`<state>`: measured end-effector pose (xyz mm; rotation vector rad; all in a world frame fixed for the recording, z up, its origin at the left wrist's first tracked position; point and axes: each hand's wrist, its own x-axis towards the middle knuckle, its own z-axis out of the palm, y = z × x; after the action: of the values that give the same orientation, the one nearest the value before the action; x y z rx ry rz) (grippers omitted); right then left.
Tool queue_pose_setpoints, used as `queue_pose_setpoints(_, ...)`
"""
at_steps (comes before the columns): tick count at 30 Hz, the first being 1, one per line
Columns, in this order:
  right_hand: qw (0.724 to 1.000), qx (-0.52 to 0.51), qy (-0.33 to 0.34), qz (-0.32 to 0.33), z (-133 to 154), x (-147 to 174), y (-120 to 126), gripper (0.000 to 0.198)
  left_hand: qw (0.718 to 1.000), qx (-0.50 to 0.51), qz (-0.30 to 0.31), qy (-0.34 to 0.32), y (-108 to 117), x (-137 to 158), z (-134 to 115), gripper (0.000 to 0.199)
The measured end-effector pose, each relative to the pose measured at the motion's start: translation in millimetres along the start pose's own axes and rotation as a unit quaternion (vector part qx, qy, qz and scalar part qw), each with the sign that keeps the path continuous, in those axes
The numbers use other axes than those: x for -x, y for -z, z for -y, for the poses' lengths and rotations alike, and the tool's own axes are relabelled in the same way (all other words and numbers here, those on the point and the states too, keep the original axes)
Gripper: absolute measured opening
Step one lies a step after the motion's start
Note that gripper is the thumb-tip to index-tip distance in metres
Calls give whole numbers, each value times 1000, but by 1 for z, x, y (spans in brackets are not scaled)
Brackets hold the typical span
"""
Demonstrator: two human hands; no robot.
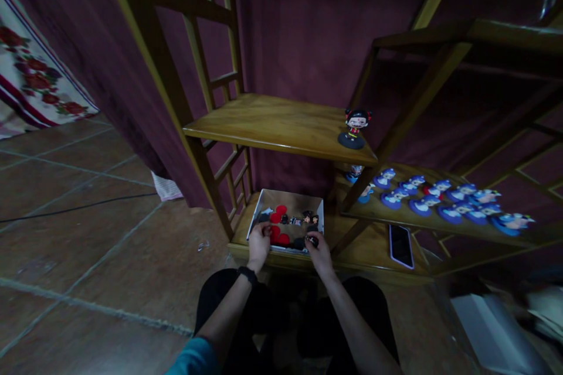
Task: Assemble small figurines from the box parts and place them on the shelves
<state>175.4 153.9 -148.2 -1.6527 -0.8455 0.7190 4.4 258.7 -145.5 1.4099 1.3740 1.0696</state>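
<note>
A shallow open box (pixel 320 204) stands on the lower shelf board with red-based and dark-based figurines lying inside. My right hand (pixel 321 253) is at the box's front right corner, fingers closed on a small dark-haired figurine (pixel 312 240). At the front left of the box, my left hand (pixel 259 243) has its fingers curled just beside the red round bases (pixel 280 237). What those fingers hold, if anything, is too small to make out. Above the box, one black-haired figurine (pixel 355 126) stands upright on a dark round base at the right end of the upper shelf (pixel 272 120).
Several blue-and-white figurines (pixel 424 204) stand in rows on the right-hand shelf. Below them lies a phone (pixel 401 246). Wooden posts (pixel 147 53) frame the shelves, with a dark red curtain (pixel 303 29) behind. A grey-white box (pixel 497 328) sits at the lower right.
</note>
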Motion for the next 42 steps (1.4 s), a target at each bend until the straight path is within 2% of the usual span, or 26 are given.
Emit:
queue_pose_setpoints(6,993,-106,-43,-27,-10,7,3,34,985,-149,53,-69,2,9,-6,24)
queue_pose_setpoints(9,984,-167,-43,-53,-13,8,6,39,974,-198,66,-84,9,10,-10,28)
queue_pose_setpoints(15,971,-219,-46,-89,-18,11,17,41,963,-251,93,-38,15,-3,-9,20)
queue_pose_setpoints(19,971,-222,-44,-71,-18,13,20,38,971,-218,98,-13,9,-16,-8,15)
queue_pose_setpoints(23,978,-198,-28,-56,-17,14,21,34,988,-127,92,-7,1,-23,-4,22)
queue_pose_setpoints(28,981,-183,-22,-59,-17,15,20,35,999,3,53,11,-6,-27,3,21)
queue_pose_setpoints(32,984,-168,-23,-56,-20,15,20,37,998,60,34,10,-6,-30,2,20)
queue_pose_setpoints(36,986,-160,-30,-42,-22,14,20,38,998,50,22,-10,-4,-32,1,24)
queue_pose_setpoints(42,987,-153,-28,-49,-24,13,20,38,997,-55,30,-52,0,-23,-1,26)
